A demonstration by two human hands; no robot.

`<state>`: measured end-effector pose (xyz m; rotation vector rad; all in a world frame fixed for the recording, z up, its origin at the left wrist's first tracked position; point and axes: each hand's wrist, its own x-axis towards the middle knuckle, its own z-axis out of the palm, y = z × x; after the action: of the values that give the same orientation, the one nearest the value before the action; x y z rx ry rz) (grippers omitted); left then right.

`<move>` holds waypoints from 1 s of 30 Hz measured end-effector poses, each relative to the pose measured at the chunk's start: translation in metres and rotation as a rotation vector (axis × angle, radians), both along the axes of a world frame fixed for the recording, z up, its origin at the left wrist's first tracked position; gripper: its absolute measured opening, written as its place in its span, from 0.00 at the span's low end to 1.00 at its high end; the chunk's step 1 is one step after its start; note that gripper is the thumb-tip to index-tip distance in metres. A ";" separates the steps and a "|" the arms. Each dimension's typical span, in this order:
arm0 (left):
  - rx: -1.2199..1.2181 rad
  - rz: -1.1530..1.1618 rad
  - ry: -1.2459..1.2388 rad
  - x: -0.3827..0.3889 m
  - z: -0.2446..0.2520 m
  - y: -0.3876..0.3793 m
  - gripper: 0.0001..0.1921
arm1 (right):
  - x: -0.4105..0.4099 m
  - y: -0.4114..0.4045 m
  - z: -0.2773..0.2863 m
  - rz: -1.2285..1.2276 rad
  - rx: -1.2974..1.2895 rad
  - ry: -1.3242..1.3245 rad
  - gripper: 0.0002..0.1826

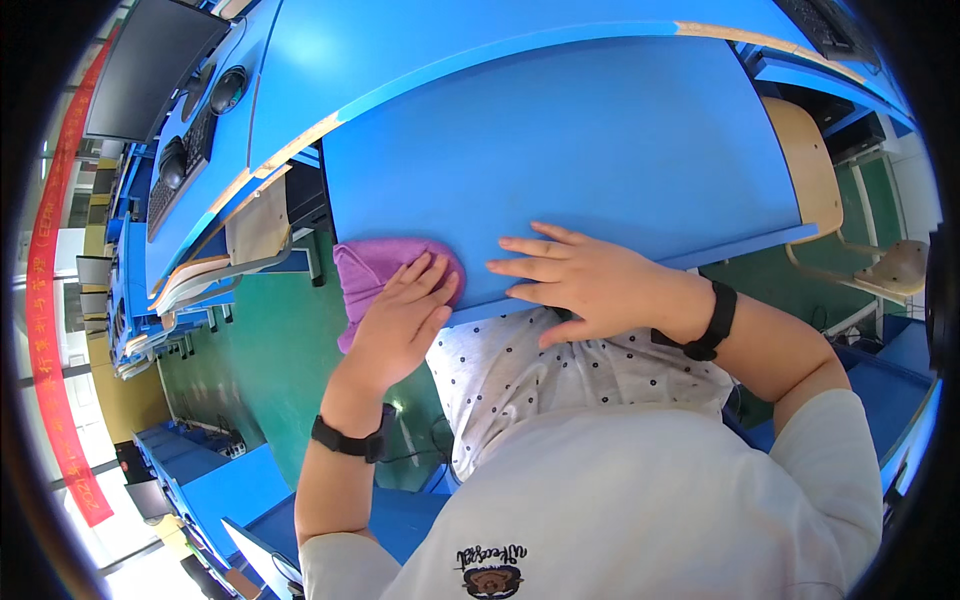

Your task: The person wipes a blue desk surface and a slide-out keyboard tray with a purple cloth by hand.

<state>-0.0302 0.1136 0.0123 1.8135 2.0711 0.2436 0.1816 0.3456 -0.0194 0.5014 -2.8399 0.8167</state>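
Before me a blue pull-out board [570, 142] extends from under the desk. A folded purple cloth [375, 259] lies on its near left corner, one part hanging past the edge. My left hand [405, 319] rests flat on the cloth's right part, palm down. To the right, my right hand [585, 281] is over the board's near edge, fingers spread and holding nothing; its thumb is beyond the edge, above my lap. Each wrist wears a black band.
The blue desktop [450, 37] runs along the far side. At left are a monitor [154, 67], a keyboard [184, 169] and black computer mice [229, 90]. Wooden-backed chairs stand left [259, 217] and right [802, 165]. Cables lie on the green floor.
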 end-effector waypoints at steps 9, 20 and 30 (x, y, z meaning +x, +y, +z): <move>-0.136 0.078 -0.033 -0.018 0.026 -0.035 0.22 | 0.002 0.001 0.001 0.007 -0.019 0.023 0.32; -0.032 -0.044 -0.051 0.018 -0.002 0.012 0.21 | 0.002 0.001 -0.002 0.010 -0.031 -0.003 0.33; -0.028 0.074 -0.162 0.005 0.010 -0.002 0.21 | -0.001 0.000 0.002 -0.001 -0.084 -0.021 0.32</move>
<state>-0.0247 0.1111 0.0227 1.6454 2.0208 0.3672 0.1806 0.3457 -0.0177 0.4828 -2.8102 0.9415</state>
